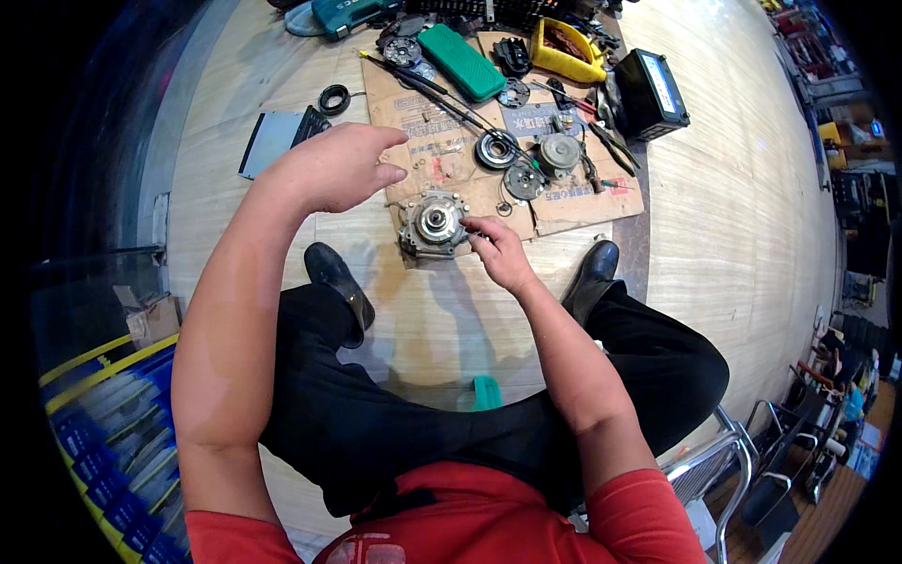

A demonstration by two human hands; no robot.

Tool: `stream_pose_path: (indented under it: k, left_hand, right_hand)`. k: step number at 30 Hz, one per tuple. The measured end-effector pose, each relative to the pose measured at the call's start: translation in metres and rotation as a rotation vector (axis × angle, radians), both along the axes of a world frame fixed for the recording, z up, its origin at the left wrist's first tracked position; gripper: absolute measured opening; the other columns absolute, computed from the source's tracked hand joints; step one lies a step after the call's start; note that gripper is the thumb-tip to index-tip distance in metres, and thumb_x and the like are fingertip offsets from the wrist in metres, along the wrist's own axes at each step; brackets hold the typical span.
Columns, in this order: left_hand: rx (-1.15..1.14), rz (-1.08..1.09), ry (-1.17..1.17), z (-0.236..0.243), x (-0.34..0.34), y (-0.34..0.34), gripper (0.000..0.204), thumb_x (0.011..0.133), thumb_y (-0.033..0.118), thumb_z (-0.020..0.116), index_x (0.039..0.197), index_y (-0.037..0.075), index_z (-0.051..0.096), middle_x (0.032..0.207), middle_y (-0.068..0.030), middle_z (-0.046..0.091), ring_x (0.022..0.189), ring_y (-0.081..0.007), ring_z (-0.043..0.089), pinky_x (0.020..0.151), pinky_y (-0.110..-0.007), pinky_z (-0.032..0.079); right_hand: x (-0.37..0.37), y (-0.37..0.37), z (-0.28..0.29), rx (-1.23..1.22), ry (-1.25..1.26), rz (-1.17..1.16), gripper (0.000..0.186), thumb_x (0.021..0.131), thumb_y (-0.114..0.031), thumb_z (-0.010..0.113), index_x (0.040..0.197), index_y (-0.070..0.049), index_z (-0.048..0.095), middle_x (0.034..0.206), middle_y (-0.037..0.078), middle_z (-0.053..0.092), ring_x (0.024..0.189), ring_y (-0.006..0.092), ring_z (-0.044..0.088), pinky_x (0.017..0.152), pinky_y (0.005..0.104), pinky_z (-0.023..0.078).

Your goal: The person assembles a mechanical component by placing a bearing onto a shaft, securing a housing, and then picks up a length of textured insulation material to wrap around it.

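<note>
A metal compressor (435,224) with a round hub and a central shaft facing up sits on the floor at the cardboard's near edge, between my boots. My right hand (501,254) is at its right side, thumb and forefinger closed on its edge. To the upper left of the compressor, my left hand (340,167) hangs in the air with thumb and forefinger spread, nothing visible between them. Beyond the compressor lie a ring-shaped pulley (496,149), a flat round clutch plate (523,182) and a round metal motor-like part (559,153).
The parts lie on flattened cardboard (587,214). Pliers (615,148), a green case (461,62), a yellow tray (567,64) and a black battery (648,94) are farther off. A black ring (334,100) lies left. My boots (331,273) flank the compressor.
</note>
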State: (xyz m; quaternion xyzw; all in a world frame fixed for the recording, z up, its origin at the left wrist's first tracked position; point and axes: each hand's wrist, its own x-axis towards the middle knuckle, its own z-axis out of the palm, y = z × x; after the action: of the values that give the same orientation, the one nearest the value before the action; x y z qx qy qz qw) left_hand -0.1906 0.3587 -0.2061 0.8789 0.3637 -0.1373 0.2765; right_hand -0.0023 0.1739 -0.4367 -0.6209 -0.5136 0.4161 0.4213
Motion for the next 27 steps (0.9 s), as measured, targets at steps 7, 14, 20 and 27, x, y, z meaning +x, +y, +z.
stream_pose_path:
  k: [7,14,20,27]
  left_hand:
    - [0.040,-0.025,-0.037,-0.008,-0.003,0.000,0.049,0.091,0.026,0.061,0.132,0.001,0.052,0.123,-0.0226,0.061,0.114,-0.0369,0.058,0.099,-0.041,0.045]
    - [0.040,-0.030,0.009,-0.007,-0.002,-0.003,0.050,0.092,0.026,0.061,0.133,0.001,0.051,0.123,-0.0230,0.060,0.114,-0.0377,0.058,0.099,-0.041,0.045]
    - [0.045,-0.027,0.015,-0.008,-0.006,-0.003,0.049,0.091,0.026,0.061,0.132,0.000,0.051,0.122,-0.0234,0.061,0.114,-0.0378,0.058,0.099,-0.041,0.045]
    - [0.042,-0.028,0.001,-0.011,-0.007,-0.004,0.048,0.091,0.025,0.061,0.132,0.000,0.052,0.122,-0.0235,0.061,0.114,-0.0381,0.058,0.099,-0.042,0.045]
  right_hand:
    - [0.000,0.000,0.000,-0.146,0.289,-0.020,0.022,0.083,-0.009,0.063,0.103,0.000,0.066,0.099,0.010,0.068,0.090,0.0186,0.063,0.083,0.0308,0.050]
    - [0.010,-0.003,-0.007,-0.341,0.636,-0.097,0.021,0.090,-0.022,0.067,0.101,-0.004,0.068,0.087,0.003,0.068,0.075,0.0115,0.063,0.065,0.0264,0.049]
    - [0.005,0.005,-0.003,-0.335,0.532,-0.207,0.022,0.090,-0.025,0.068,0.094,-0.004,0.067,0.079,0.004,0.067,0.070,0.0116,0.061,0.060,0.0263,0.048]
    - [-0.004,0.007,-0.015,-0.206,-0.026,-0.148,0.022,0.079,-0.016,0.069,0.089,0.000,0.058,0.077,0.014,0.065,0.074,0.0259,0.064,0.069,0.0365,0.051]
